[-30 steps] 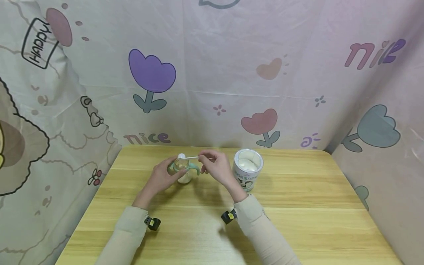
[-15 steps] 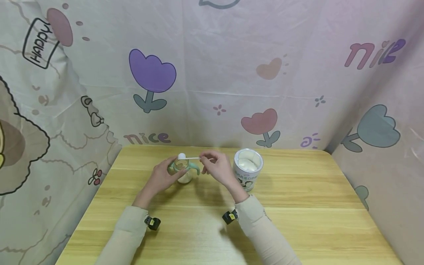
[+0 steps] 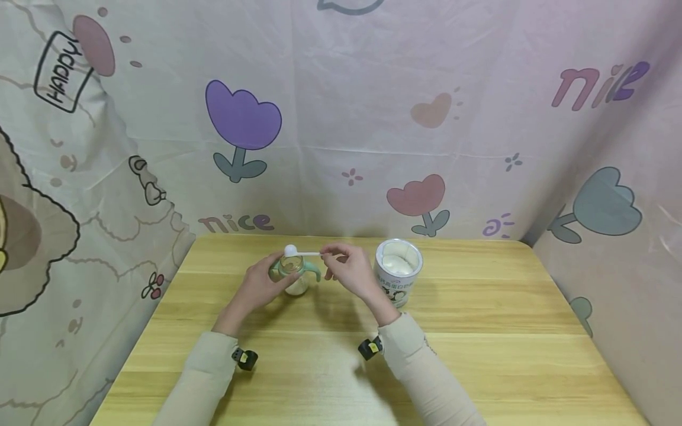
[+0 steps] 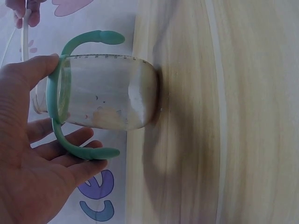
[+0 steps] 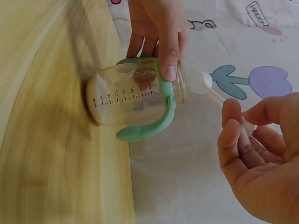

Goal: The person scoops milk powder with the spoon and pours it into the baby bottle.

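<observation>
Cartoon-print cloth (image 3: 346,124) behind, wooden table (image 3: 479,331) below, and the left hand (image 3: 261,284) grips the upright bottle (image 4: 107,88) by its green collar (image 4: 53,95). The right hand (image 3: 348,269), near the tin (image 3: 394,293), pinches the scoop (image 3: 290,251) just above the bottle's rim (image 5: 181,86). Careful: an early tilt or a bumped rim could scatter any scoopful across the wood!

The left hand (image 3: 262,283) is curved around its grip; right of that, the right hand (image 3: 350,270) is held in a pinch, both sleeved forearms (image 3: 197,378) extended behind.
</observation>
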Available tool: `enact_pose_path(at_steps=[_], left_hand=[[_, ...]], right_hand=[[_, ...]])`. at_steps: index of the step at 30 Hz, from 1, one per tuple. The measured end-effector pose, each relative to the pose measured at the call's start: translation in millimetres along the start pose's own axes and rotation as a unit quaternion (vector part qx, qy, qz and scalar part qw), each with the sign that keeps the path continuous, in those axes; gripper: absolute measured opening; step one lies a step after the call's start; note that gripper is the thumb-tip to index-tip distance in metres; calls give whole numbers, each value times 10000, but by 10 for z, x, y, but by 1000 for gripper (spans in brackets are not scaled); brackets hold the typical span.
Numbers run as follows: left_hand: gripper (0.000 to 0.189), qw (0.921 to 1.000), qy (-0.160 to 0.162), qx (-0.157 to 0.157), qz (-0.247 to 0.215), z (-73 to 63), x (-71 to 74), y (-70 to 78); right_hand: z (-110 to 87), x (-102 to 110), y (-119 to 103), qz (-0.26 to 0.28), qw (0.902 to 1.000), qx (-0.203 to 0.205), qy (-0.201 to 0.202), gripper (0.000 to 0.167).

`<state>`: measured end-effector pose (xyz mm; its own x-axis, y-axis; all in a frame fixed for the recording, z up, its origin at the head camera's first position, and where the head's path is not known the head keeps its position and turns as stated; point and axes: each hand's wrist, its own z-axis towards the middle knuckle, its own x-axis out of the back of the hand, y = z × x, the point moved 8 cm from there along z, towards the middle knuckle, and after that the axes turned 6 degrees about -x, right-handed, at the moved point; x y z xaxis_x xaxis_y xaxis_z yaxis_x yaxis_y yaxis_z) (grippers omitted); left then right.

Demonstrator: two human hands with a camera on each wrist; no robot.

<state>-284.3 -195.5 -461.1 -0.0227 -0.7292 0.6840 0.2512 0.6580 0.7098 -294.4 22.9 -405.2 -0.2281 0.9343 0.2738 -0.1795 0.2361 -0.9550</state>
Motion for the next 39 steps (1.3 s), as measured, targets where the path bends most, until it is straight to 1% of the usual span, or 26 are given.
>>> enact_pose_path(at_steps=[13, 20, 25, 34, 36, 39], left_hand=[[84, 10000, 5, 64, 14, -1, 4, -33], [83, 10000, 22, -66, 52, -4, 7, -8], [81, 9999, 27, -108, 3, -1, -7, -9], [78, 10000, -54, -50, -20, 6, -17, 1], [79, 10000, -72, -16, 15, 17, -13, -3], [83, 9999, -73, -49, 135, 31, 12, 17]], right_hand=[[6, 7, -16, -143, 9999, 54, -6, 17], [-7, 20, -26, -155, 9999, 16, 47, 18], [-14, 36, -23, 73, 9999, -52, 142, 20], [-17, 121, 24, 701, 9946, -437, 622, 22], [-14, 142, 27, 769, 9937, -457, 677, 22], [-5, 172, 17, 880, 9925, -408, 744, 22]])
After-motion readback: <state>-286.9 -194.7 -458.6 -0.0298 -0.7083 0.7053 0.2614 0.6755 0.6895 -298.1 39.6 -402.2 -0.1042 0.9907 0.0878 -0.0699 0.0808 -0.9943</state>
